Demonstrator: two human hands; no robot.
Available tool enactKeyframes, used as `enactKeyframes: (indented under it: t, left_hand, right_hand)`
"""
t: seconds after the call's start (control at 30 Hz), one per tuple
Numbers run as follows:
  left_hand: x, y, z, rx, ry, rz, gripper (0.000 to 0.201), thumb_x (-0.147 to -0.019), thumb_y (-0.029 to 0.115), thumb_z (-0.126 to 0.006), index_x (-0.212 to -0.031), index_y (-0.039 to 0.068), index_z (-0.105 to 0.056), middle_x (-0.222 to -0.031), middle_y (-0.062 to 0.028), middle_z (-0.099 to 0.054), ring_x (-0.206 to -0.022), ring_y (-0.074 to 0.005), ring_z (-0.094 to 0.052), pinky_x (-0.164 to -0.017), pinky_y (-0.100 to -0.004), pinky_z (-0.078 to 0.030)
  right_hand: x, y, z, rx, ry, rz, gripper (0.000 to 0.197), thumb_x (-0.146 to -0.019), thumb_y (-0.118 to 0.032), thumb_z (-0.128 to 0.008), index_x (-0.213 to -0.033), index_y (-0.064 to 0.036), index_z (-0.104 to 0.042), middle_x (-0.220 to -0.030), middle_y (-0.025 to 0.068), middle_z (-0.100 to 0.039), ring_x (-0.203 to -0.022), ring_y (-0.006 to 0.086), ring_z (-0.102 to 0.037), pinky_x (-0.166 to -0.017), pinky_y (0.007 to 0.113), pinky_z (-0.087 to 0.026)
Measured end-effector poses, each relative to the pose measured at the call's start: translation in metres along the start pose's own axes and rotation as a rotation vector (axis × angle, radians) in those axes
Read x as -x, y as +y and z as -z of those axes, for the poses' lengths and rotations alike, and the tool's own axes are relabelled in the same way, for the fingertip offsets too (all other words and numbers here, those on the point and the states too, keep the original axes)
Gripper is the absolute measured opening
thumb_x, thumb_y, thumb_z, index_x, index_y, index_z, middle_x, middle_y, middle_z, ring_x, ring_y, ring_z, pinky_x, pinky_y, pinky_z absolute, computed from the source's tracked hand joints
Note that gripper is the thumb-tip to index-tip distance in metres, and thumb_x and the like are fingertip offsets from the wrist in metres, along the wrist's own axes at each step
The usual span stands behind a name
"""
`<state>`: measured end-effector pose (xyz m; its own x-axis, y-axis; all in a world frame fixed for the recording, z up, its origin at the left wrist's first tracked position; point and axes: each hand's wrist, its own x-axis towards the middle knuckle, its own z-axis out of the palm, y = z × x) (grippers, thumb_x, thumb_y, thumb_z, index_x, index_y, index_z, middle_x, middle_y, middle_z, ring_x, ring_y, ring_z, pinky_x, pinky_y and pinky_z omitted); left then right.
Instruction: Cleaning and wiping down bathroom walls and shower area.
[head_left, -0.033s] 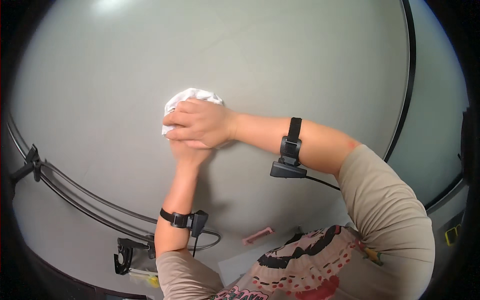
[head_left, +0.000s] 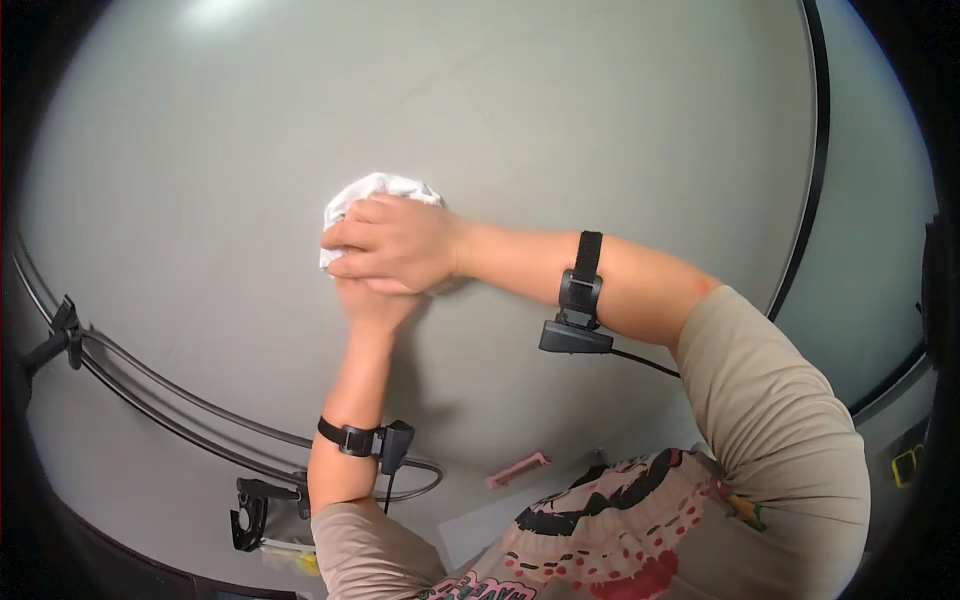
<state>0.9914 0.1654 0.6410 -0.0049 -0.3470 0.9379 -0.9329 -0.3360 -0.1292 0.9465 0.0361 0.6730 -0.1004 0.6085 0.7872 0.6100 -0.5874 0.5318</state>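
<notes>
A crumpled white cloth (head_left: 395,184) lies on a broad, smooth grey surface (head_left: 560,110), left of the middle of the view. My left hand (head_left: 362,296) presses down on the cloth, and most of its fingers are hidden. On top of it rests my right hand (head_left: 405,240), coming across from the right with its fingers bent over the left hand. The right fingertips reach the left part of the cloth. The cloth's edge shows above and to the left of the stacked hands.
Black tubing (head_left: 200,395) with a black clamp (head_left: 68,332) curves along the lower left. A black bracket (head_left: 248,515) sits below it. Near my body is a pink bar (head_left: 518,470). A dark trim strip (head_left: 812,190) borders the grey surface on the right. Forearm straps carry black modules (head_left: 577,335).
Both stacked hands and the cloth have shifted very slightly left and away from me. The hands stay together on the cloth.
</notes>
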Motion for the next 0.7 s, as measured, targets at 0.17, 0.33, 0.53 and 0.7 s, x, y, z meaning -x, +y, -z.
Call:
enactKeyframes:
  t: [0.17, 0.33, 0.53, 0.7]
  left_hand:
    - [-0.034, 0.012, -0.009, -0.245, -0.071, -0.193, 0.041, -0.082, 0.02, -0.069, -0.12, 0.007, -0.066, -0.124, -0.0114, -0.064, -0.113, -0.0327, -0.059, -0.09, -0.0439, -0.049]
    - [-0.084, 0.045, -0.047, -0.488, -0.198, -0.327, 0.036, -0.079, 0.028, -0.07, -0.11, 0.01, -0.071, -0.111, -0.0093, -0.07, -0.109, -0.0324, -0.06, -0.091, -0.0459, -0.042]
    - [-0.079, 0.091, -0.12, 0.021, 0.076, -0.379, 0.029, -0.078, 0.015, -0.064, -0.103, 0.003, -0.068, -0.107, -0.0156, -0.068, -0.104, -0.0351, -0.06, -0.094, -0.0476, -0.044]
    - [0.04, 0.119, -0.175, 0.254, -0.228, -0.196, 0.039, -0.085, 0.015, -0.057, -0.12, 0.0, -0.065, -0.127, -0.0178, -0.064, -0.124, -0.0338, -0.055, -0.108, -0.0423, -0.041]
  right_hand:
    - [0.002, 0.026, 0.032, 0.083, 0.077, 0.006, 0.041, -0.073, -0.018, -0.073, -0.114, -0.0185, -0.069, -0.123, 0.0022, -0.06, -0.104, 0.0262, -0.057, -0.09, 0.039, -0.049]
    - [0.016, 0.07, 0.083, 0.154, 0.174, 0.003, 0.031, -0.074, -0.012, -0.068, -0.104, -0.0144, -0.071, -0.115, 0.003, -0.065, -0.102, 0.0271, -0.059, -0.087, 0.039, -0.051]
    - [0.072, 0.052, 0.126, 0.278, 0.203, -0.223, 0.023, -0.074, -0.01, -0.063, -0.095, -0.011, -0.071, -0.106, 0.0054, -0.068, -0.093, 0.0274, -0.061, -0.081, 0.038, -0.051]
    - [0.187, -0.024, 0.1, 0.355, 0.161, -0.475, 0.025, -0.073, -0.011, -0.065, -0.097, -0.0113, -0.069, -0.105, 0.009, -0.065, -0.092, 0.0316, -0.06, -0.08, 0.043, -0.05]
